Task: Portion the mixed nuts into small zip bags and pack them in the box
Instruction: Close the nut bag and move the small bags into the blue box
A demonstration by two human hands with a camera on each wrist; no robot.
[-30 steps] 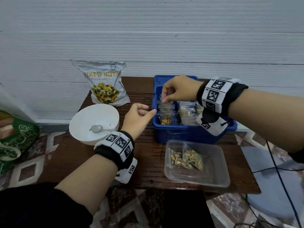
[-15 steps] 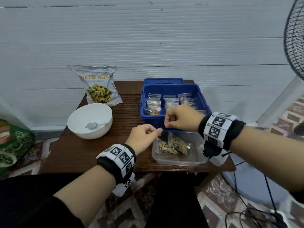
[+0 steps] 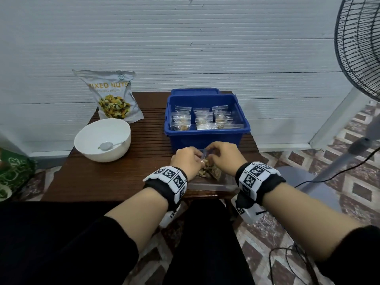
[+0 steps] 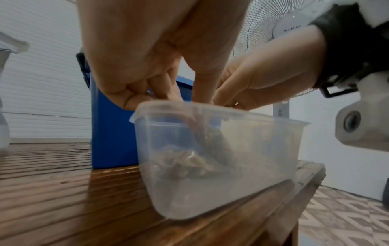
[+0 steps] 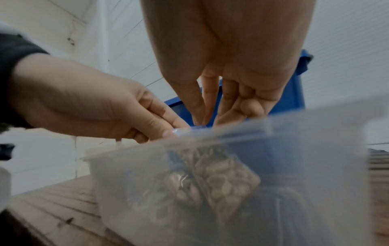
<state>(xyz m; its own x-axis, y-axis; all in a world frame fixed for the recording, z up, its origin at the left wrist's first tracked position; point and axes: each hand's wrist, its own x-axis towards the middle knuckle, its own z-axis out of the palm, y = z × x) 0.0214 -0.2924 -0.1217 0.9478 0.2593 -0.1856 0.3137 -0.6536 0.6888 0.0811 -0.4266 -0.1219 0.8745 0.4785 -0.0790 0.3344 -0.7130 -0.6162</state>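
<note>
I see my left hand (image 3: pixel 186 161) and my right hand (image 3: pixel 225 158) close together over the clear tub (image 4: pixel 219 159) at the near edge of the brown table (image 3: pixel 107 177); both hands pinch the top of a small zip bag (image 5: pixel 223 181) full of nuts, thumb against fingers, left on one end of the strip and right on the other; the bag hangs down inside the tub, and a second filled bag (image 5: pixel 181 186) lies right beside it, touching it; the blue box (image 3: pixel 205 134) sits just behind the tub, and I can see rows of packed little bags (image 3: pixel 202 120) standing in it; to the left on the table is the white bowl (image 3: pixel 102 140) with a spoon (image 3: pixel 107 146) lying in it; behind the bowl the big mixed nuts pouch (image 3: pixel 112 95) leans on the white wall; a fan (image 3: pixel 362 48) stands off to the right on the tiled floor; I cannot tell if the zip strip is sealed.
</note>
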